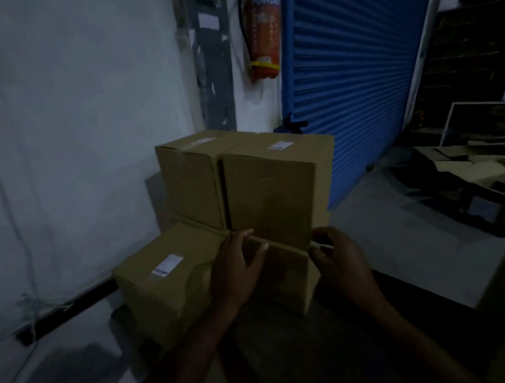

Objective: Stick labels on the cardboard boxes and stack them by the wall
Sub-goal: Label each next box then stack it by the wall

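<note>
Labelled lower box (pixel 162 284) is seen at 9 o'clock by the wall (pixel 66 113). Left hand (pixel 235 268) at centre, grip loosely curled on the front box's (pixel 282 277) top edge. Upper boxes (pixel 270 190) stacked at 12. Right hand (pixel 339 260) at 3, fingers pinched; whether sth is held can't be told.

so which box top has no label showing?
The lower right box, under both hands: left hand, right hand. The lower left box and both upper boxes show white labels on top.

Four brown cardboard boxes (pixel 270 190) stacked by wall, white labels (pixel 280 145) on tops
</note>
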Motion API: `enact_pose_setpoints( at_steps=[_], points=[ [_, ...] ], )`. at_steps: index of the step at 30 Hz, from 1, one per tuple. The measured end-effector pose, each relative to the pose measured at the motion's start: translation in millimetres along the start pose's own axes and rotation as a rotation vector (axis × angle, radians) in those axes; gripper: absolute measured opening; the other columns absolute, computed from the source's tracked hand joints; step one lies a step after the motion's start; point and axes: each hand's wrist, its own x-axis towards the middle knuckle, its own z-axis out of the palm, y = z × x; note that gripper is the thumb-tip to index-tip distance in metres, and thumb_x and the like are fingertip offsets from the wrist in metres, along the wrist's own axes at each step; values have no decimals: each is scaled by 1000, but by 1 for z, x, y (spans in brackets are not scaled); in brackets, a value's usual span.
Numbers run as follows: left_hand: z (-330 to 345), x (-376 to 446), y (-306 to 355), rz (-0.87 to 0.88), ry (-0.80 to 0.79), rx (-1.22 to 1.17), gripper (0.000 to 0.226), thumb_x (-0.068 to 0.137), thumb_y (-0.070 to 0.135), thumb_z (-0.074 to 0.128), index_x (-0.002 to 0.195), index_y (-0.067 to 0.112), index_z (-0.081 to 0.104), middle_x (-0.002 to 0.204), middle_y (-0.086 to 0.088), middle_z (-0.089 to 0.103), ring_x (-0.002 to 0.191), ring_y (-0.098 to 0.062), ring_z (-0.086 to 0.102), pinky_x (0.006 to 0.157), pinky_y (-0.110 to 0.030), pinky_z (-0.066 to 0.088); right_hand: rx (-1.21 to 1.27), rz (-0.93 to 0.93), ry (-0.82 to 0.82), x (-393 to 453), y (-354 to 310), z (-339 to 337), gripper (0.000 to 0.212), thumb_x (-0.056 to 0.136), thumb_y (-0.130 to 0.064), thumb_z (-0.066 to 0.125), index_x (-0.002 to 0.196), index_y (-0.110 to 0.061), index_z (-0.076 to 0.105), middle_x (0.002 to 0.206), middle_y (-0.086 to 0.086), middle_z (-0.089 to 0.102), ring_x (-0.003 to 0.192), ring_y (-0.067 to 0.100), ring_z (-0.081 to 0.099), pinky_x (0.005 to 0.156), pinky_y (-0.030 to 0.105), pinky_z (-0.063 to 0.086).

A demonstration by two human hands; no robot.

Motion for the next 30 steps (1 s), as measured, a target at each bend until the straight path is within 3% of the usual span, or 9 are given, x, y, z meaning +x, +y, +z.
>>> enact_pose_setpoints(
  at_steps=[4, 7, 11, 14, 18, 21, 25, 28, 30],
  points=[
    [-38, 25, -62, -93, -47, -9, 64, 86, 58, 58, 133, 15, 56, 130, -4, 59, 120, -23, 55, 102, -32, 41, -24, -6, -64, 18, -27, 82, 26, 89, -20, 65, 114, -13, 60, 101, -1, 63, 86, 9, 59, 68, 22, 44],
    [-61, 41, -106, -126, 3, 93, 50, 92, 49, 63, 130, 17, 57, 128, -2, 61, 115, -20, 57, 98, -36, 46, -25, 26, -125, 29, -43, 134, 30, 89, -19, 64, 118, -11, 60, 105, 3, 65, 96, 18, 62, 73, 24, 43],
    [-85, 62, -155, -235, 18, 89, 54, 90, 54, 62, 132, 21, 56, 126, 4, 59, 101, -9, 55, 85, -25, 43, 21, 53, -184, 34, -56, 193, 41, 88, -23, 65, 126, -11, 56, 121, 5, 62, 109, 20, 59, 89, 34, 49],
    [-95, 82, -191, -282, -13, 131, 57, 92, 56, 58, 135, 19, 53, 132, -1, 58, 115, -18, 55, 92, -26, 39, -10, 83, -202, 31, -67, 222, 43, 89, -25, 64, 129, -13, 53, 129, 4, 56, 116, 20, 54, 97, 39, 47],
    [-103, 99, -224, -354, -96, 197, 62, 94, 47, 61, 142, 10, 48, 139, -10, 53, 124, -26, 51, 104, -34, 38, -94, 12, -197, 27, -72, 249, 29, 90, -16, 62, 115, -2, 60, 120, 15, 60, 115, 28, 53, 100, 34, 41],
    [-104, 107, -249, -407, -169, 331, 75, 91, 57, 59, 146, 10, 43, 144, -14, 50, 129, -30, 48, 112, -43, 35, -88, 117, -306, 20, -64, 263, 40, 91, -24, 61, 125, -5, 52, 134, 10, 49, 125, 22, 38, 99, 24, 29],
    [-105, 104, -268, -441, -214, 541, 96, 84, 76, 50, 151, 9, 34, 153, -17, 39, 140, -32, 37, 120, -47, 17, -127, 180, -346, 13, -56, 270, 62, 88, -32, 65, 140, -9, 39, 154, 10, 22, 140, 26, 21, 113, 36, 26],
    [-109, 102, -269, -434, -192, 537, 100, 77, 82, 50, 145, 10, 43, 143, -17, 50, 130, -35, 48, 112, -47, 33, -55, 255, -335, 8, -55, 272, 61, 87, -32, 65, 138, -13, 36, 150, 10, 28, 134, 28, 32, 106, 36, 36],
    [-113, 98, -266, -475, -213, 553, 104, 70, 88, 45, 145, 15, 44, 143, -13, 51, 127, -34, 49, 108, -49, 38, -70, 232, -345, 4, -55, 269, 56, 89, -34, 60, 135, -15, 35, 141, 9, 38, 123, 23, 42, 92, 26, 37]
  ],
)
